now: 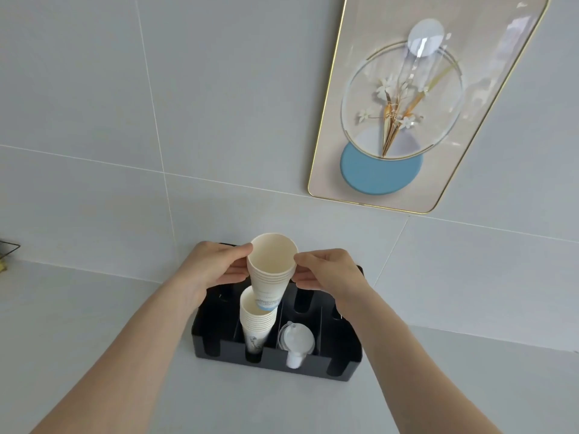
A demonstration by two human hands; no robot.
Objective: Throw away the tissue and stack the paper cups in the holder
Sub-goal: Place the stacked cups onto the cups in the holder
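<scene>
A black cup holder point(338, 355) with several slots stands on the grey counter against the wall. One slot holds a nested stack of white paper cups point(255, 324). Above it I hold a second nested stack of paper cups point(271, 270), its bottom end dipping into the mouth of the lower stack. My left hand point(216, 264) grips the upper stack from the left and my right hand point(326, 270) grips it from the right. No tissue is in view.
A stack of white plastic lids point(296, 339) sits in the slot to the right of the cups. A gold-framed picture point(416, 101) hangs on the tiled wall above. A black wire rack point(7, 249) shows at the left edge.
</scene>
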